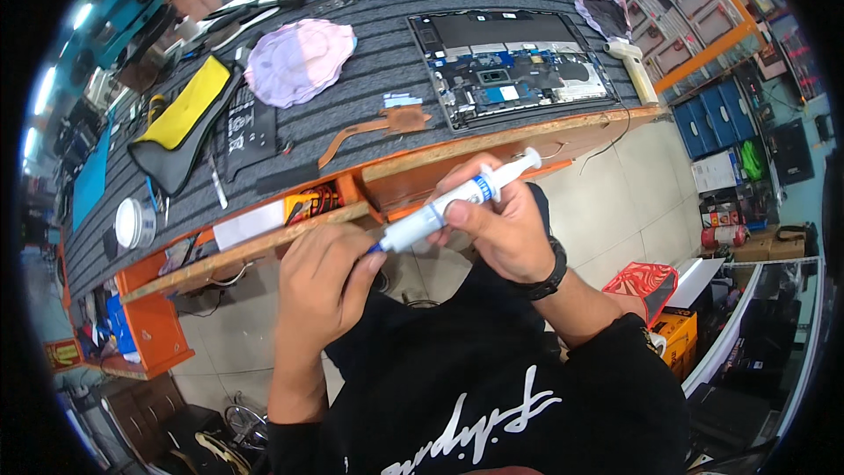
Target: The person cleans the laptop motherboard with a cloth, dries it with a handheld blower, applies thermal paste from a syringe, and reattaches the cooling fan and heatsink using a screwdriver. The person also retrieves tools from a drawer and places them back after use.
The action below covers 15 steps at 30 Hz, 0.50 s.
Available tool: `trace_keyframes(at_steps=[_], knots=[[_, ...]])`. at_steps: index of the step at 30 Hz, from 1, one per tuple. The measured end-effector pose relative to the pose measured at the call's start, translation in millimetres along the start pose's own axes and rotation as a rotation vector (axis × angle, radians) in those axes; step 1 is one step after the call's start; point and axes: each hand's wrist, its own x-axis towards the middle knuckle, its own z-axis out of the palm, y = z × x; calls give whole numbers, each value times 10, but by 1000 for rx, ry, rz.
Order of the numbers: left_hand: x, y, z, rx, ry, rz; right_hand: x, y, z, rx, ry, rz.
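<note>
Syringe (431, 218) up, slanting in front of the bench (382, 31)! Right hand (505, 229) clasps the barrel (411, 230) between thumb and fingers, left hand (325, 277) pinches the blue tip (376, 248). Looks light, stiff, perhaps slick; mid-barrel seems the safest hold, clear of the plunger (527, 160).

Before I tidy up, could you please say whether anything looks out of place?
Perhaps the copper-coloured part: it lies loose and slanting near the workbench edge, outside the opened laptop; no spill shows.

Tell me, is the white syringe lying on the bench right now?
No, the right hand holds the white syringe in the air, with the left hand at its blue tip.
</note>
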Motion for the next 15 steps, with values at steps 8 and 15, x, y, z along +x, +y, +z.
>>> trace_keyframes(at_steps=[8,15], knots=[[-194,240,197,-408,23,-130,-282,-123,23,-117,-72,-198],[-325,348,295,-1043,-228,-550,-448,-326,-189,-340,-260,-391]])
